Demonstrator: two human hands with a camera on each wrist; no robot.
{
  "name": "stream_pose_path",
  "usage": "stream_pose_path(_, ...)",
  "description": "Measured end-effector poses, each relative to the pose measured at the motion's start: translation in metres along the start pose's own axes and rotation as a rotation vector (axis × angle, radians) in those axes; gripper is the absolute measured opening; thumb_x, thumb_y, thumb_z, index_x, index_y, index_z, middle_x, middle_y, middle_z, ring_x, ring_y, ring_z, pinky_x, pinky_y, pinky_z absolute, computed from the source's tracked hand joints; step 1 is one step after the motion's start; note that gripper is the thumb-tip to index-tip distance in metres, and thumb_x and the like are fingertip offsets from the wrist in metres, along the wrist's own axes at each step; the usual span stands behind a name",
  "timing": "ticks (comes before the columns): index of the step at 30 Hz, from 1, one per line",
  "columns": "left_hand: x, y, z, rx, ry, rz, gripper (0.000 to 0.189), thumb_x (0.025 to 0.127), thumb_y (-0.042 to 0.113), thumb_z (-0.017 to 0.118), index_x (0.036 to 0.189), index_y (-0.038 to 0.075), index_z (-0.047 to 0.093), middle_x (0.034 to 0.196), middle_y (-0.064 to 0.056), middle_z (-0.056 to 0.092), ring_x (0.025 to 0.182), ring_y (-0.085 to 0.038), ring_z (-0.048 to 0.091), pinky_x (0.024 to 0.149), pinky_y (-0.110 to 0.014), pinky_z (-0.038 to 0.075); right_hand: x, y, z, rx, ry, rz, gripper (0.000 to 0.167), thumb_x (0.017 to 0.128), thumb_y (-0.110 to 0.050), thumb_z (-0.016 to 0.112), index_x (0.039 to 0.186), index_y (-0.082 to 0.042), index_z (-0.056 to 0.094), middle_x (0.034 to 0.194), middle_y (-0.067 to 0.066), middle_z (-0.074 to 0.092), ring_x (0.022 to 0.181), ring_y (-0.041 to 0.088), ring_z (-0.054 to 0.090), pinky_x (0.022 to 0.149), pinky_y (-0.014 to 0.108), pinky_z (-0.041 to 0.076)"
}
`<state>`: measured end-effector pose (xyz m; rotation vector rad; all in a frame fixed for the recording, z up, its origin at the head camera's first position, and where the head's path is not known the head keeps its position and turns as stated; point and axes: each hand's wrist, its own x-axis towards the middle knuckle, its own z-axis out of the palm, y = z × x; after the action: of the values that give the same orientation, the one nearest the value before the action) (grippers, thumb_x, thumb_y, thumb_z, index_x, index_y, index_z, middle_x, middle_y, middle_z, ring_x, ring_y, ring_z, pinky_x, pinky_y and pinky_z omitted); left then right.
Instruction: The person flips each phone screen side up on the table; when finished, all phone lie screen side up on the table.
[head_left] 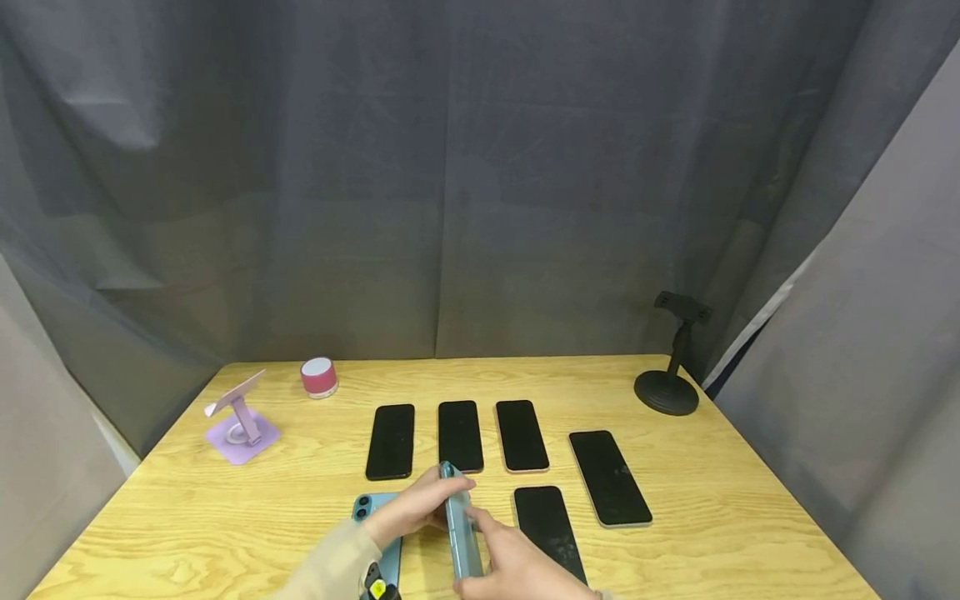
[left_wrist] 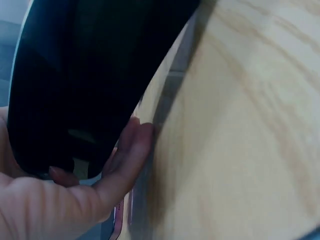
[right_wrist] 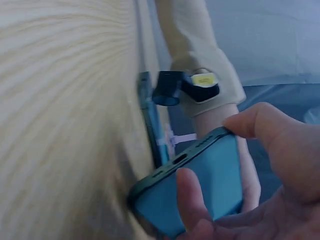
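Both hands hold a light blue smartphone (head_left: 462,537), tipped up on its long edge above the table. My left hand (head_left: 420,506) grips its far end; in the left wrist view the black screen (left_wrist: 85,85) faces that palm, fingers (left_wrist: 127,170) around the end. At the near end, my right hand (head_left: 517,562) pinches the phone. The right wrist view shows its teal back (right_wrist: 215,175) and the edge with the charging port, a finger (right_wrist: 190,195) against the back. A second blue phone (head_left: 391,562) lies camera side up, partly under the left forearm.
Several phones lie screen up: three in a back row, such as the middle one (head_left: 461,435), and two at right, a larger one (head_left: 611,479) and a nearer one (head_left: 549,529). A lilac phone stand (head_left: 243,425), a pink cylinder (head_left: 319,380) and a black stand (head_left: 667,392) stand farther back.
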<state>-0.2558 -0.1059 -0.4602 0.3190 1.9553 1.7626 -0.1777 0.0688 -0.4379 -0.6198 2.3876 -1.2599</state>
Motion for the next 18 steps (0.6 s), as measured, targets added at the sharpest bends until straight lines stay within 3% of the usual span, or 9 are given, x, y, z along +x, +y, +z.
stream_pose_path(2, -0.002, 0.001, 0.002, 0.014, 0.026, 0.006, 0.060, 0.094, 0.035, 0.055, 0.124, -0.013, 0.036, 0.088, -0.015, 0.063, 0.082, -0.026, 0.070, 0.076, -0.047, 0.058, 0.001, -0.003, -0.001, -0.007, 0.019, -0.006, 0.078, 0.076, -0.020, 0.072, 0.143, -0.003, 0.037, 0.121, 0.012, 0.059, 0.057, 0.015, 0.056, 0.055, 0.026, 0.049)
stream_pose_path(5, -0.004, 0.003, 0.005, 0.047, 0.058, 0.011, 0.064, 0.094, 0.046, 0.054, 0.121, -0.009, 0.032, 0.089, -0.019, 0.062, 0.082, -0.031, 0.070, 0.074, -0.046, 0.059, 0.004, -0.006, -0.004, -0.053, 0.062, -0.053, 0.067, 0.082, -0.023, 0.069, 0.139, -0.002, 0.041, 0.126, 0.019, 0.061, 0.066, 0.020, 0.066, 0.058, 0.028, 0.054)
stream_pose_path(8, -0.006, 0.005, 0.008, 0.068, 0.080, 0.015, 0.064, 0.093, 0.053, 0.052, 0.114, -0.004, 0.031, 0.081, -0.017, 0.063, 0.077, -0.030, 0.071, 0.071, -0.044, 0.059, 0.007, -0.005, -0.006, -0.062, 0.108, -0.087, 0.058, 0.089, -0.028, 0.065, 0.135, 0.001, 0.045, 0.120, 0.025, 0.063, 0.072, 0.021, 0.070, 0.061, 0.029, 0.056)
stream_pose_path(10, -0.007, 0.005, 0.009, 0.079, 0.084, 0.026, 0.061, 0.094, 0.056, 0.048, 0.109, -0.001, 0.031, 0.074, -0.013, 0.060, 0.070, -0.026, 0.071, 0.069, -0.043, 0.059, 0.009, -0.004, -0.008, -0.033, 0.130, -0.101, 0.054, 0.092, -0.029, 0.062, 0.134, 0.001, 0.047, 0.115, 0.027, 0.064, 0.064, 0.019, 0.070, 0.056, 0.027, 0.055)
stream_pose_path(14, -0.006, 0.002, 0.009, 0.078, 0.056, 0.060, 0.049, 0.098, 0.055, 0.040, 0.096, 0.007, 0.031, 0.069, -0.007, 0.056, 0.060, -0.014, 0.066, 0.065, -0.039, 0.060, 0.012, -0.003, -0.012, 0.000, 0.164, -0.134, 0.048, 0.096, -0.027, 0.057, 0.131, 0.004, 0.050, 0.104, 0.025, 0.069, 0.052, 0.015, 0.066, 0.050, 0.022, 0.053)
stream_pose_path(18, -0.006, -0.003, 0.007, 0.064, 0.024, 0.105, 0.043, 0.098, 0.049, 0.042, 0.093, 0.008, 0.032, 0.085, -0.013, 0.060, 0.067, -0.018, 0.068, 0.063, -0.037, 0.060, 0.012, -0.002, -0.016, 0.004, 0.190, -0.150, 0.036, 0.097, -0.020, 0.054, 0.123, 0.004, 0.058, 0.090, 0.019, 0.072, 0.041, 0.011, 0.060, 0.041, 0.021, 0.049)
